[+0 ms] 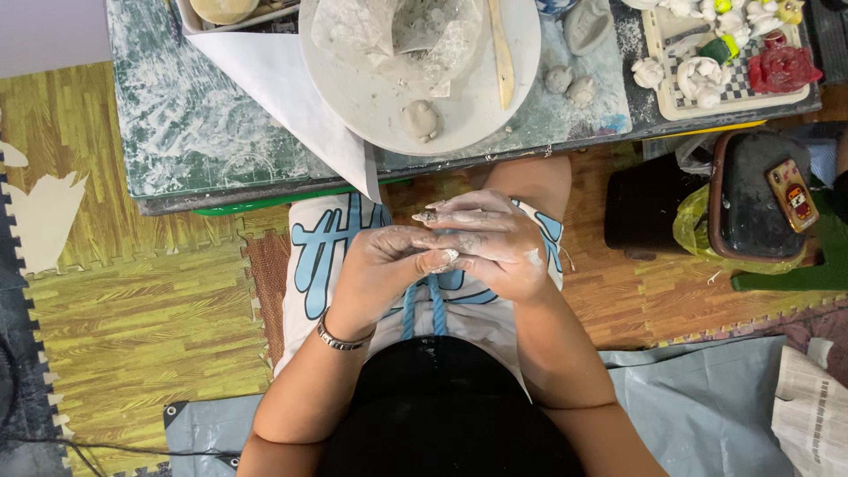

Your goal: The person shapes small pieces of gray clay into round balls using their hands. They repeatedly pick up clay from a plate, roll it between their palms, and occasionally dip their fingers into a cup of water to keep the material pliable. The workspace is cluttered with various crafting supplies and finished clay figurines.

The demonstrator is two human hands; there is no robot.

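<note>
Both my hands are dusted with pale clay and pressed together above my lap. My left hand (382, 265) cups from the left, a metal bracelet on its wrist. My right hand (495, 240) folds over it from the right, fingers pointing left. A small lump of grey clay (442, 258) shows between the fingers, mostly hidden. Straight ahead on the low work board (177, 132) sits a round white plate (371, 97) with a small clay piece (422, 118), a crumpled plastic bag (397, 31) and a wooden modelling tool (503, 53).
Two little clay balls (570, 85) lie right of the plate. A checkered tray (685, 102) of white, red and green clay figures stands at the back right. A dark stool (751, 199) with a yellow bag sits to my right. Grey tarp and newspaper lie by my legs.
</note>
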